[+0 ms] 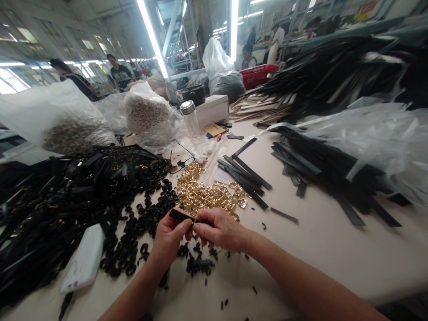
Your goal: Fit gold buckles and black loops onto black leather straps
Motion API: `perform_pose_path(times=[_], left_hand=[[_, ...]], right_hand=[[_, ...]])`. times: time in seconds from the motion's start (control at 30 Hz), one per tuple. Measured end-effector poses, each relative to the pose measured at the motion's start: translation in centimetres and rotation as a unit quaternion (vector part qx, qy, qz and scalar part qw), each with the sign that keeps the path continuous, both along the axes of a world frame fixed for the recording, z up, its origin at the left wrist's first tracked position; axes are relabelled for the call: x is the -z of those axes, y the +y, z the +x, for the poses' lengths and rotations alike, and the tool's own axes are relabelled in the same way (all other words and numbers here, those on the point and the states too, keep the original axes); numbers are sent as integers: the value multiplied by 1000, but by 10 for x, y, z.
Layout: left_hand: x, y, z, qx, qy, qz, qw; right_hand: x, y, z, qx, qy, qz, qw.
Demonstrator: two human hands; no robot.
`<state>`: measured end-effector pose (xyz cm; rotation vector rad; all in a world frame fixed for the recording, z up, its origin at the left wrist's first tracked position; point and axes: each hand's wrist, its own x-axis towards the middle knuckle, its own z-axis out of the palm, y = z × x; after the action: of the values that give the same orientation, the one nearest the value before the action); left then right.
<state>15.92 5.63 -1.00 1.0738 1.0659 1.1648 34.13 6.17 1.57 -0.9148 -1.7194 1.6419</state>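
Note:
My left hand (170, 243) pinches the end of a short black strap (179, 214) just above the table. My right hand (219, 229) meets it from the right, fingers closed on the same strap where a small gold buckle shows between the fingertips. Just beyond both hands lies a heap of gold buckles (207, 191). Black loops (147, 209) are scattered to the left, and small black offcuts (200, 264) lie below my hands.
A tangle of finished black straps (50, 200) fills the left side, with a white power bank (85, 258) at its edge. Loose black strips (247, 176) and a larger pile (327, 169) lie to the right. Plastic bags, a bottle (191, 118) and a white box (214, 109) stand behind. People work farther back.

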Motion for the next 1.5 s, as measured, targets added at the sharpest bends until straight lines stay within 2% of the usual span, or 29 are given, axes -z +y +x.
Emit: perform_pose_path(times=[0.23,0.5,0.73,1.13,1.33,1.5], left_hand=[[-1,-1,6,-17,-28,-21,999],[-1,-1,3,-12,-23,-27,999],[0,-1,0,14,-10,6,1000],[0,-4,0,26,19,25,999],[1,-5,0,20,34,57,998],[2,-7,-2,18,48,70,996]], right_hand=[[9,4,0,18,36,-18,999],[10,2,-4,16,20,-16,1000],[11,3,-5,12,43,-28,999],[13,4,-5,-6,29,7,1000],[16,3,-5,-3,24,15,1000],[11,3,-3,19,-5,52,998]])
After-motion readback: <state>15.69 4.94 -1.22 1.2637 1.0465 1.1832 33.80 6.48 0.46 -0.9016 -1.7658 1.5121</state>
